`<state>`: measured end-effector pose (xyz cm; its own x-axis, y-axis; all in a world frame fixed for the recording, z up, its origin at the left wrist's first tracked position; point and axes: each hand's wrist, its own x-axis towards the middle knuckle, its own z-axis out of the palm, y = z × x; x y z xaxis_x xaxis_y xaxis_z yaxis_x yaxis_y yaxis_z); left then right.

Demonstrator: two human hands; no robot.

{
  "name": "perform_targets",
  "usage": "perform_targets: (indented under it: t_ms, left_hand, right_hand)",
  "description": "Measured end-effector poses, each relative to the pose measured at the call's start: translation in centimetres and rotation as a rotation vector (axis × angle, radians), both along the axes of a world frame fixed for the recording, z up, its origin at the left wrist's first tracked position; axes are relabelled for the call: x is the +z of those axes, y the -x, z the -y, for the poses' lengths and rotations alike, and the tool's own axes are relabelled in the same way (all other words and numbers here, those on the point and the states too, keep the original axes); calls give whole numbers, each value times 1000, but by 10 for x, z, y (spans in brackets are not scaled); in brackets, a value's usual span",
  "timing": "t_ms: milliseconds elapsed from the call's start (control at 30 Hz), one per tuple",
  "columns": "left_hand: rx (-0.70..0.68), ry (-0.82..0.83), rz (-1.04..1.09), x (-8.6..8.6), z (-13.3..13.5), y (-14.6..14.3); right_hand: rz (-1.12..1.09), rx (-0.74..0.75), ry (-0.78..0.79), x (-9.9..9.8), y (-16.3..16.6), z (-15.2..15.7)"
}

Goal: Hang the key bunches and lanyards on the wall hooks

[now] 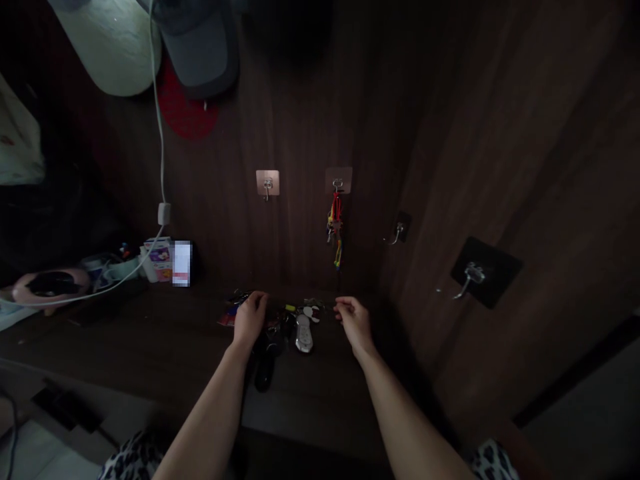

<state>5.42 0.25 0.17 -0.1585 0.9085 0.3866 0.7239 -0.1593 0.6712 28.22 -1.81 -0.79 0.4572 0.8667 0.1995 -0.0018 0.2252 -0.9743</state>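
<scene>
Loosely curled, the left hand (pixel 250 319) sits with its fingers (pixel 259 302) turned down at a tangled bunch of keys (pixel 239 298), though the dim light hides whether it has closed on any of them. The right hand (pixel 354 325) is half closed, its fingertips drawn together beside a small white-and-red charm (pixel 311 311), and it too may or may not be pinching something thin. Both bare forearms reach forward from the lower corners, wrists slightly bent. Between the hands, a silver-and-white car key fob (pixel 303 333) and a black key fob (pixel 265 373) lie flat on the dark wooden counter (pixel 150 347). The bunches probably weigh little but will flop, slide and tangle, so their metal rings look like the surest place to take hold; the smooth fobs should be stiff and are best gripped along their sides. Above, on the wall, a bunch of keys on red and yellow cords (pixel 336 227) hangs from an adhesive hook (pixel 339 180), beside an empty matching hook (pixel 267 183).
</scene>
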Motion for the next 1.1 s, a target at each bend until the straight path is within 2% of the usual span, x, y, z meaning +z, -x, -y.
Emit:
perform_targets:
  t_ms: [267,533,667,800,933,1033,1100]
  left_hand:
    - [-17,47,-359,6,5,-7]
    - [-47,151,-506,7,8,-5]
    - [-40,204,-503,9,10,-4]
    - [-30,203,-303,10,8,-1]
    - [-105,126,226,12,6,-3]
    - [-256,179,639,15,8,-9]
    - [-401,247,789,16,11,-13]
  right_hand:
    - [-19,-19,11,-3,-1,-3]
    - [-26,-10,10,-4,-4,-6]
    - [-59,-15,7,-2,-4,-7]
    - [-71,-10,4,2,1,-5]
    - [-38,26,-17,6,6,0]
    - [11,62,-65,6,11,3]
    - [57,93,-114,6,16,5]
